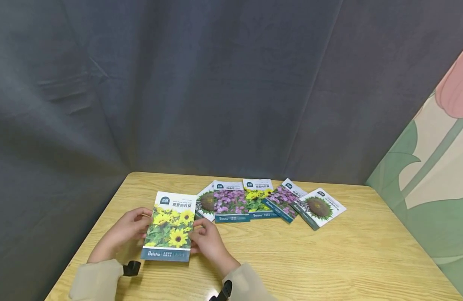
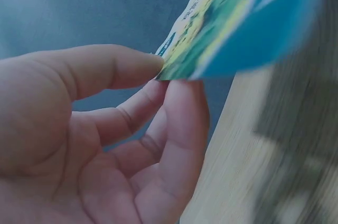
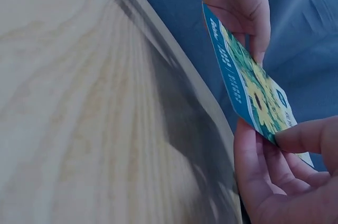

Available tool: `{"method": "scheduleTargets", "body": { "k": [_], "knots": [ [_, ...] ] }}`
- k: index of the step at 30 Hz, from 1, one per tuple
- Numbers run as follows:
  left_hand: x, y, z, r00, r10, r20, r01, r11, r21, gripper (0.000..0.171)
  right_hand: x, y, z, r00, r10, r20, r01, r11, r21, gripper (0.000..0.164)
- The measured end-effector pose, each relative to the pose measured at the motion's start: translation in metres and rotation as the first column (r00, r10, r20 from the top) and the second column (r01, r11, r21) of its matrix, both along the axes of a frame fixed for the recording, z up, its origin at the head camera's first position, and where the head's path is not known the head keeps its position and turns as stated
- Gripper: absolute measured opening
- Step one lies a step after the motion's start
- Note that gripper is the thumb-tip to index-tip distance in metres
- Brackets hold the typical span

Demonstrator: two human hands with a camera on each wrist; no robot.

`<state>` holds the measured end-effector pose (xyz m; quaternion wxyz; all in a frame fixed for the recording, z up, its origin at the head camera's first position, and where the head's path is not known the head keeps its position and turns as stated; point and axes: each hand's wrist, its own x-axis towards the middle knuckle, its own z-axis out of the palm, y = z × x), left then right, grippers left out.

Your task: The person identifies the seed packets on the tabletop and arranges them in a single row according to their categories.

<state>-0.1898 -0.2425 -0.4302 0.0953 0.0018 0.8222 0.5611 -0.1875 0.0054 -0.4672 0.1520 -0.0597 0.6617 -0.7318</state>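
Left hand and right hand pinch opposite edges of a rectangular, yellow-flowered paper packet, raised above the pale wooden table and not yet set down. Toward three o'clock, five flat, flower-printed packets already lie out, some overlapping.

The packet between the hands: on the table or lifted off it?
Lifted: the left hand and right hand pinch the packet, clear of the table in the right wrist view.

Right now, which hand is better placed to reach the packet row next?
Right, probably: the right hand is nearer the packet row; the left hand is on the far side of the held packet. Both pinch it, though.
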Motion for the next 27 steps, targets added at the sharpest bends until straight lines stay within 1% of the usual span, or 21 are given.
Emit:
{"method": "scheduleTargets", "body": {
  "k": [6, 12, 16, 23, 27],
  "knots": [
    [0.002, -0.004, 0.002, 1.0, 0.013, -0.016, -0.013, 0.999, -0.032, 0.031, 0.012, 0.001, -0.003, 0.999, 0.036, 0.002, -0.036, 0.999, 0.035, 0.025],
    [0.002, -0.007, 0.002, 1.0, -0.018, -0.016, 0.017, 0.999, -0.031, 0.03, 0.02, 0.001, -0.005, 0.998, 0.047, 0.029, -0.049, 0.997, 0.061, 0.022],
    [0.003, -0.009, 0.0, 1.0, -0.028, 0.004, 0.028, 0.999, -0.041, 0.025, 0.024, 0.0, -0.007, 0.997, 0.059, 0.044, -0.062, 0.996, 0.067, 0.016],
    [0.003, -0.013, -0.006, 0.997, -0.066, 0.049, 0.071, 0.993, -0.096, 0.019, 0.028, -0.003, -0.008, 0.994, 0.086, 0.065, -0.092, 0.991, 0.098, 0.008],
    [0.004, -0.013, -0.007, 0.995, -0.055, 0.083, 0.065, 0.99, -0.122, 0.016, 0.03, -0.004, -0.01, 0.993, 0.098, 0.066, -0.105, 0.989, 0.108, 0.004]
  ]
}}
